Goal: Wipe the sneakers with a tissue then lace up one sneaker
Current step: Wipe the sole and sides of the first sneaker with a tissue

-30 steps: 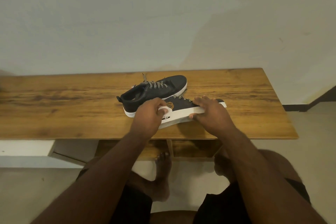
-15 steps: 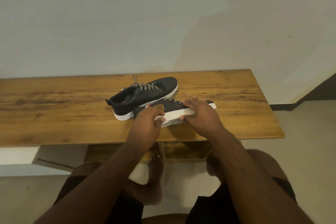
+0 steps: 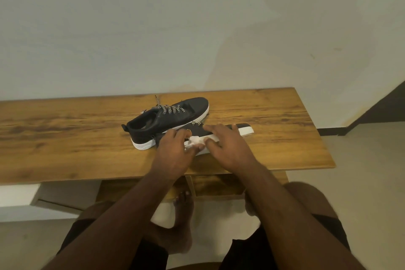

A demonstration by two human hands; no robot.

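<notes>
Left hand (image 3: 173,149) pinches a white tissue (image 3: 195,140) against the near sneaker (image 3: 221,136)'s sole. Right hand (image 3: 228,144), at its 3 o'clock, lies flat, fingers spread, on that sneaker.

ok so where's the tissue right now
In the head view the tissue is mid-table, pinched by the left hand against the near sneaker's white sole, beside the right hand.

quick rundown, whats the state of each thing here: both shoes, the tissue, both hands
far sneaker: upright on the table, toe to the right, laces threaded, ends loose
near sneaker: tipped on its side, white sole facing the person, under both hands
tissue: crumpled, pressed against the near sneaker's sole
left hand: holds the tissue
right hand: fingers spread flat, steadying the near sneaker
</notes>
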